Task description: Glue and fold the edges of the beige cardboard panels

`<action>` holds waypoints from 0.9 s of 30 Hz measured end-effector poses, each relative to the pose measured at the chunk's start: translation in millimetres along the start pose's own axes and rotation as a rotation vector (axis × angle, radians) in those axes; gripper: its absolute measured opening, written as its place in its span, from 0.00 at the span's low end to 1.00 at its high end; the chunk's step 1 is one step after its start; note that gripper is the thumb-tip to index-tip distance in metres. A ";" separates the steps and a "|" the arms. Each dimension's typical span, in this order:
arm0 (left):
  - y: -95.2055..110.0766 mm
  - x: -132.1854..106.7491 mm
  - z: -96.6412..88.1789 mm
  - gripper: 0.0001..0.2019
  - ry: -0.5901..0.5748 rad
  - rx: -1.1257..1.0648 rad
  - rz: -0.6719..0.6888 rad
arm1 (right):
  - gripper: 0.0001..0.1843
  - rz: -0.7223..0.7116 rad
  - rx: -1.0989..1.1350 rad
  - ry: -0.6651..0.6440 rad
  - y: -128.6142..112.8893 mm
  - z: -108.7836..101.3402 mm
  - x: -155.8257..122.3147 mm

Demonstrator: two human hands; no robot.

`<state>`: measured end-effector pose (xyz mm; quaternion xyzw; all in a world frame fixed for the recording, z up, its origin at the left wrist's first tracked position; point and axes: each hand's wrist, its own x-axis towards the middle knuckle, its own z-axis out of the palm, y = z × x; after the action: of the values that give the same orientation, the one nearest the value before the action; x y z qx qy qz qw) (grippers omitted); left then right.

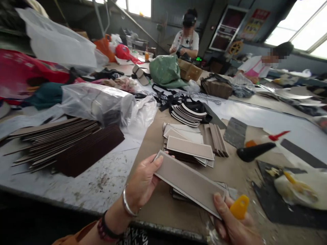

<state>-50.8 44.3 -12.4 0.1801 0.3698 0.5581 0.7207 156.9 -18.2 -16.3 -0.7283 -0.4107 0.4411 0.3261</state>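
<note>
A long beige-grey panel with a pale border is held tilted over the brown-covered table. My left hand grips its far left end, thumb on top. At the near right end my right hand pinches the same panel, thumb on its face. A yellow plastic piece, like a tool handle, sticks up from my right hand; its other end is hidden. Below the panel lies a small stack of similar pieces, partly covered. Just beyond it sits a pile of beige panels.
Dark brown strips are fanned out at left beside clear plastic bags. Curved pieces lie farther back. At right are a red-tipped bottle, a black object and a glue-smeared container. Two people work across the table.
</note>
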 end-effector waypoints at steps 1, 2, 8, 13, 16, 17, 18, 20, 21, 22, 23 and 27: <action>-5.0 -1.7 -4.3 0.12 -0.016 0.052 -0.052 | 0.31 0.008 0.006 0.009 1.8 -3.6 -1.8; -10.1 -3.4 -7.6 0.12 -0.029 0.097 -0.104 | 0.31 0.023 0.006 0.022 3.5 -7.3 -2.8; -21.7 -5.0 -2.2 0.19 -0.023 0.194 -0.178 | 0.30 0.105 -0.040 0.002 5.8 -28.8 9.4; 4.4 17.1 22.0 0.15 -0.074 0.337 -0.089 | 0.31 -0.055 -0.180 -0.083 -23.8 -45.2 45.0; 24.9 42.4 34.5 0.14 -0.095 0.467 -0.014 | 0.30 -0.109 -0.235 -0.100 -53.1 -49.8 71.7; 31.5 51.7 36.4 0.14 -0.087 0.551 0.009 | 0.30 -0.113 -0.266 -0.092 -61.4 -50.7 80.6; 37.7 60.5 36.8 0.14 -0.070 0.676 0.047 | 0.29 -0.121 -0.321 -0.079 -67.7 -51.6 89.0; 48.5 75.4 33.3 0.16 0.012 1.055 0.195 | 0.29 -0.173 -0.486 -0.033 -73.3 -54.1 103.4; 52.9 81.0 30.2 0.16 0.077 1.278 0.302 | 0.28 -0.215 -0.569 -0.006 -72.5 -55.9 108.8; 56.3 85.3 26.9 0.17 0.137 1.486 0.421 | 0.27 -0.260 -0.632 0.018 -69.9 -58.2 112.9; 58.7 88.7 24.2 0.18 0.174 1.653 0.540 | 0.27 -0.300 -0.672 0.035 -66.1 -60.8 115.6; 56.1 99.4 27.7 0.31 -0.105 1.873 0.832 | 0.27 -0.356 -0.719 0.062 -50.1 -73.0 115.8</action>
<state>-57.8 159.2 10.7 0.8085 0.5332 0.2426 0.0553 239.4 98.7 11.2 -0.7265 -0.6485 0.1839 0.1338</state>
